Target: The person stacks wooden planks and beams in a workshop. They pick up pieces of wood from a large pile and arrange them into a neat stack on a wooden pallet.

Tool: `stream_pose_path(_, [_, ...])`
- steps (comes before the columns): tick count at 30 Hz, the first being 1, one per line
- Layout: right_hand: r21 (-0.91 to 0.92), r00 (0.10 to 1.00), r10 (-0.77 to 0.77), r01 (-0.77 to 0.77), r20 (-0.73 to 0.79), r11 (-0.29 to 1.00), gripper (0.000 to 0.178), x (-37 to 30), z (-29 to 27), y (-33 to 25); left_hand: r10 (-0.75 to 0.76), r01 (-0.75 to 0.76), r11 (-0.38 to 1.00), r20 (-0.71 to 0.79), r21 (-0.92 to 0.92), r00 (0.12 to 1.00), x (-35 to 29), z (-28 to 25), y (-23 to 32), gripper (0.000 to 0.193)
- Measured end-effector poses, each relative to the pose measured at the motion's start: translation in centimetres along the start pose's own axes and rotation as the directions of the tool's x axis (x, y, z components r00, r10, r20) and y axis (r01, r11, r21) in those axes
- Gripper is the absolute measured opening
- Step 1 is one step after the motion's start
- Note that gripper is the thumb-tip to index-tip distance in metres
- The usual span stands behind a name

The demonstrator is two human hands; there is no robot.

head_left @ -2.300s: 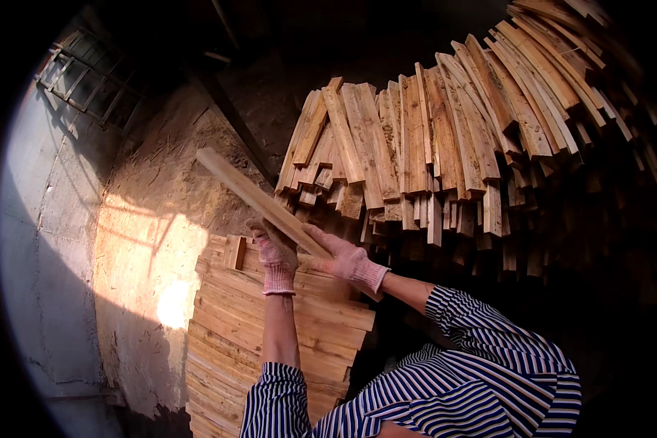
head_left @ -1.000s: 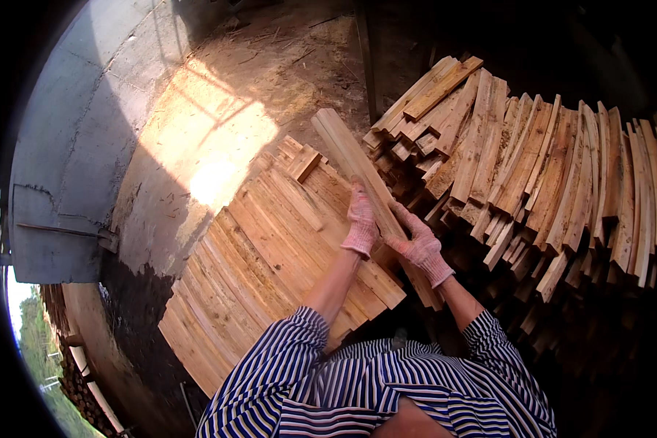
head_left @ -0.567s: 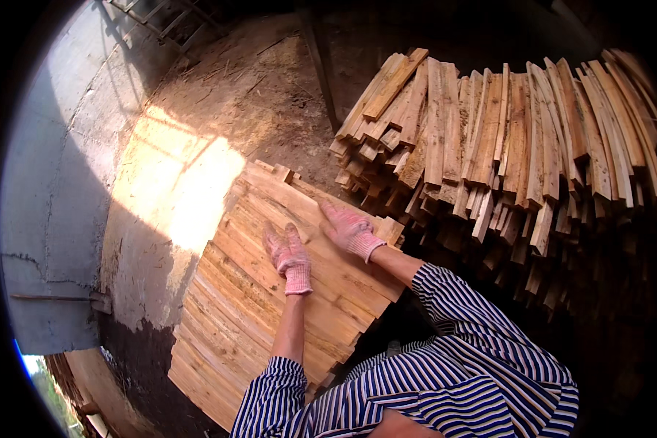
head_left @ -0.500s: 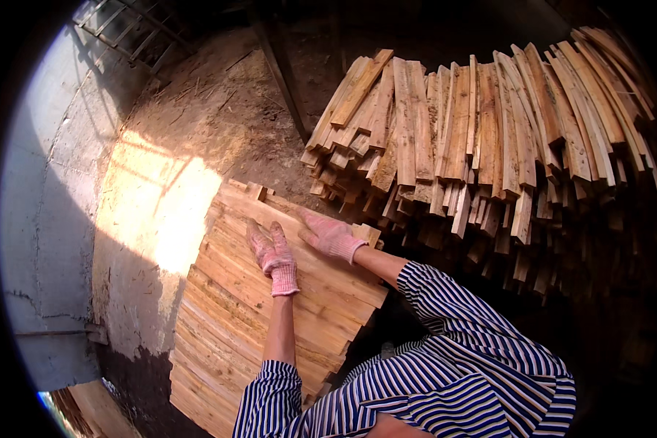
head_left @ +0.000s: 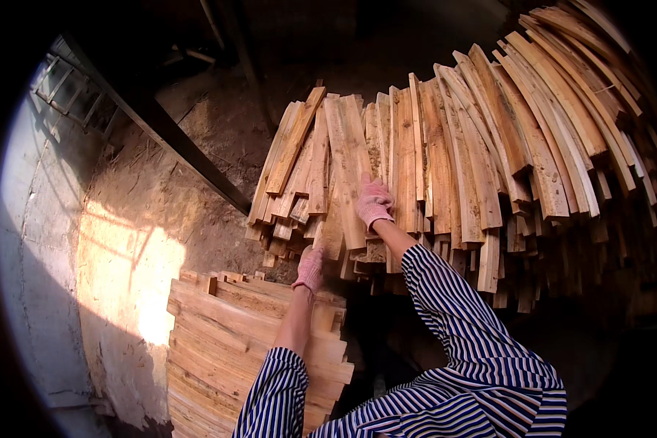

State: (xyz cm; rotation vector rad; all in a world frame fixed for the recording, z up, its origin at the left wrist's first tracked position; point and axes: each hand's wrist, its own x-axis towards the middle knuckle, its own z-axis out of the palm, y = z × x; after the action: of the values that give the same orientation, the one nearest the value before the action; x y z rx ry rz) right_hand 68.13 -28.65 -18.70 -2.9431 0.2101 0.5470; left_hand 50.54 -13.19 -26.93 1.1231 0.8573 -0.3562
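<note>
Both of my hands wear pinkish work gloves and reach to the near left part of a large pile of rough wooden planks (head_left: 423, 160). My left hand (head_left: 310, 269) is closed at the near end of a blurred wooden plank (head_left: 333, 232). Farther right, my right hand (head_left: 376, 202) is closed along the edge of another wooden plank (head_left: 343, 175); the undersides of its fingers are hidden. Below my left forearm lies a neat stack of planks (head_left: 226, 343), laid side by side with uneven ends.
A dark slanted beam (head_left: 157, 128) stands beyond the stack on the left. Sunlight falls on the dirt floor (head_left: 131, 263) near a pale concrete wall (head_left: 40, 292). A metal ladder-like frame (head_left: 69, 91) leans at the far left.
Both hands have left the top of the neat stack and moved forward to the plank pile, the right hand farther out. My view has shifted toward the pile.
</note>
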Motion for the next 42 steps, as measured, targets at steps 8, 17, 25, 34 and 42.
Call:
stream_pose_path(8, [0.432, 0.988, -0.117, 0.062, 0.102, 0.9, 0.106, -5.3, -3.0, 1.3, 0.01, -0.016, 0.997, -0.074, -0.072, 0.997, 0.1, 2.0, 0.3, 0.05])
stream_pose_path(17, [0.856, 0.966, -0.231, 0.021, 0.117, 0.517, 0.104, -5.8, -3.3, 4.4, 0.476, -0.389, 0.813, -0.11, 0.432, 0.873, -8.8, 7.1, 3.3, 0.065])
stream_pose_path(25, [0.972, 0.935, -0.303, -0.125, 0.183, 0.201, 0.095, -16.2, -3.6, 11.0, 0.1, -0.062, 0.983, 0.223, -0.17, 0.97, -11.6, 12.4, 8.0, 0.067])
stream_pose_path(34, [0.991, 0.825, -0.566, 0.08, -0.003, 0.111, 0.107, -28.6, -3.8, 12.8, 0.199, -0.077, 0.94, 0.35, -0.331, 0.915, -20.9, 6.7, 2.6, 0.046])
stream_pose_path(42, [0.809, 0.402, -0.844, 0.585, -0.355, -0.062, 0.115, -38.2, -2.0, 4.5, 0.629, -0.564, 0.714, 0.026, -0.414, 0.777, -34.9, -10.2, 9.3, 0.033])
